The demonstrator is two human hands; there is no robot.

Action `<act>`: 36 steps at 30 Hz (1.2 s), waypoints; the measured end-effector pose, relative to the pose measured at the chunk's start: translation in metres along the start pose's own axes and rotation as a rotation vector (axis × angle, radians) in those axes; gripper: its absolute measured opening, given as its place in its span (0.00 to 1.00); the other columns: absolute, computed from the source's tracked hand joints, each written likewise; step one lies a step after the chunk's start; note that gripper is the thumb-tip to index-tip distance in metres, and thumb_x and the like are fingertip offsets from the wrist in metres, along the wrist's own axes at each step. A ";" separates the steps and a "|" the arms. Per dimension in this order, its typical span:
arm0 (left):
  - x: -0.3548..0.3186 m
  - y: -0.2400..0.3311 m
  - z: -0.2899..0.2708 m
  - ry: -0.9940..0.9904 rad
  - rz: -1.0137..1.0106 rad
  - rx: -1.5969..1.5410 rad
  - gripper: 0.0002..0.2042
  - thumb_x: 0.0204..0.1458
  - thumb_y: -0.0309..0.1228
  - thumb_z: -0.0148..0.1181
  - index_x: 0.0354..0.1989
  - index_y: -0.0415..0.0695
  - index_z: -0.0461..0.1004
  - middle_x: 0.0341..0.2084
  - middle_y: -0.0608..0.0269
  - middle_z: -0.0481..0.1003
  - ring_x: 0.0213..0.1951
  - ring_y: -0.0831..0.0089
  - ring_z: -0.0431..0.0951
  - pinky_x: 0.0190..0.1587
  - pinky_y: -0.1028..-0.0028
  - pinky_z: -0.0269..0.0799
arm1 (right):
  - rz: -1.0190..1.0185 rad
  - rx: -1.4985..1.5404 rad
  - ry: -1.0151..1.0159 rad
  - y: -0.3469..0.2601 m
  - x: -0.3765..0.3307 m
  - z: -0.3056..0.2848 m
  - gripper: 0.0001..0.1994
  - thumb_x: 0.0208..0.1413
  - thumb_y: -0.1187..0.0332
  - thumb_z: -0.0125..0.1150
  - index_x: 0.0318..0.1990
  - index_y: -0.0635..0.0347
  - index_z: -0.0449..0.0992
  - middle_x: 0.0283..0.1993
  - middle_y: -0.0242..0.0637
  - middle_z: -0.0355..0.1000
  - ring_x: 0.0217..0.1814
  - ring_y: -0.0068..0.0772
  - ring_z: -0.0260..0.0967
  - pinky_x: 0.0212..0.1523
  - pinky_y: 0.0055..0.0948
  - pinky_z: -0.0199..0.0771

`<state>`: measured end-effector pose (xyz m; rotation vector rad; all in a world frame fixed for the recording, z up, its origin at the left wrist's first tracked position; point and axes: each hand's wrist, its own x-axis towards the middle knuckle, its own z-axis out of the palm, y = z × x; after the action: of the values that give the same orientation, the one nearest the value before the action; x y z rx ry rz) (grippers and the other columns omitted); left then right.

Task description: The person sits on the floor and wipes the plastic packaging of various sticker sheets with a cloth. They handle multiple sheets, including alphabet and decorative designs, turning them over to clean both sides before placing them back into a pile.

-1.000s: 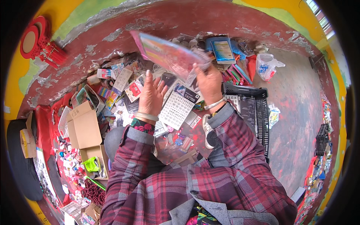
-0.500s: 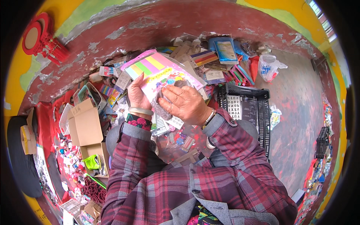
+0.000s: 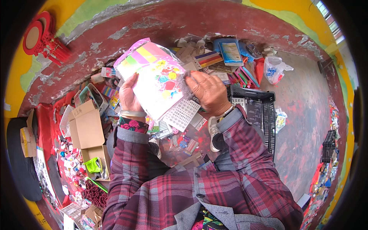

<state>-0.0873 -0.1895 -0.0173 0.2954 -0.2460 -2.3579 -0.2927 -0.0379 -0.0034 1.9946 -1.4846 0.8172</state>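
Observation:
My left hand [image 3: 131, 96] is closed on the left edge of a flat plastic packet of coloured paper [image 3: 147, 86]. The packet has pink, yellow, green and purple stripes and bright printed flowers, and its lower part glares white. At its right edge, my right hand [image 3: 208, 93] grips a grey fuzzy cloth [image 3: 186, 85], which touches or nearly touches the packet. Below the packet's lower corner shows a white sheet printed with rows of small dark marks [image 3: 181, 115]; whether it is held along with the packet I cannot tell.
A black plastic crate [image 3: 270, 119] stands to the right. Piled packets, including a blue one [image 3: 231, 52], lie along the wall. An open cardboard box [image 3: 89, 128] with a bright green item [image 3: 93, 165] sits at left. A white plastic bag [image 3: 275, 69] rests on the floor.
The cloth has slid from across the packet's front to its right edge, with my right hand moving right. My left hand and the packet have shifted left, uncovering the printed flowers.

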 end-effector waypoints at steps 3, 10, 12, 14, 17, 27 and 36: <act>0.002 0.000 -0.005 0.027 0.074 0.019 0.19 0.57 0.27 0.43 0.56 0.30 0.58 0.53 0.42 0.66 0.55 0.52 0.68 0.60 0.53 0.60 | 0.013 -0.042 0.011 0.009 -0.003 0.005 0.17 0.45 0.71 0.54 0.46 0.56 0.73 0.43 0.37 0.71 0.42 0.36 0.70 0.41 0.34 0.69; 0.000 0.001 -0.014 -0.038 0.163 0.134 0.17 0.54 0.26 0.49 0.52 0.33 0.64 0.46 0.47 0.72 0.48 0.55 0.74 0.55 0.56 0.67 | 0.641 0.110 0.096 0.046 -0.008 -0.005 0.19 0.47 0.78 0.55 0.49 0.57 0.71 0.42 0.39 0.72 0.42 0.42 0.71 0.41 0.34 0.71; 0.004 -0.012 -0.014 0.044 0.179 0.146 0.17 0.54 0.27 0.51 0.51 0.34 0.65 0.45 0.47 0.73 0.47 0.54 0.74 0.53 0.56 0.68 | 0.761 0.600 0.254 0.047 -0.001 0.001 0.18 0.52 0.75 0.57 0.52 0.59 0.70 0.43 0.41 0.72 0.42 0.41 0.72 0.43 0.30 0.72; 0.002 -0.029 -0.007 -0.003 0.156 0.145 0.15 0.54 0.28 0.52 0.49 0.36 0.67 0.43 0.51 0.74 0.45 0.57 0.75 0.51 0.58 0.71 | 0.847 0.945 0.303 0.017 0.009 0.002 0.16 0.56 0.72 0.56 0.53 0.60 0.69 0.44 0.42 0.73 0.43 0.41 0.72 0.43 0.29 0.72; 0.002 -0.049 0.004 -0.069 0.090 0.058 0.19 0.57 0.37 0.50 0.53 0.39 0.65 0.47 0.53 0.72 0.47 0.58 0.74 0.51 0.59 0.70 | 0.657 1.078 -0.072 -0.029 0.009 0.009 0.21 0.59 0.61 0.52 0.58 0.59 0.65 0.58 0.47 0.64 0.59 0.46 0.62 0.57 0.37 0.62; -0.019 -0.090 0.014 -0.148 -0.077 0.089 0.32 0.56 0.60 0.38 0.58 0.46 0.63 0.56 0.59 0.66 0.57 0.62 0.65 0.60 0.60 0.60 | 0.273 0.214 -0.194 -0.023 0.006 0.034 0.25 0.59 0.55 0.47 0.60 0.59 0.64 0.67 0.45 0.54 0.70 0.44 0.47 0.68 0.45 0.42; -0.010 -0.065 -0.001 -0.217 -0.141 0.301 0.23 0.51 0.36 0.57 0.56 0.43 0.64 0.49 0.63 0.71 0.52 0.70 0.70 0.56 0.68 0.62 | 0.305 0.309 -0.045 -0.015 0.007 0.022 0.26 0.54 0.67 0.55 0.62 0.59 0.61 0.68 0.45 0.52 0.70 0.47 0.47 0.67 0.39 0.49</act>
<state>-0.1223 -0.1369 -0.0337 0.2032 -0.7084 -2.4913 -0.2732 -0.0536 -0.0139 2.0380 -1.8086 1.1987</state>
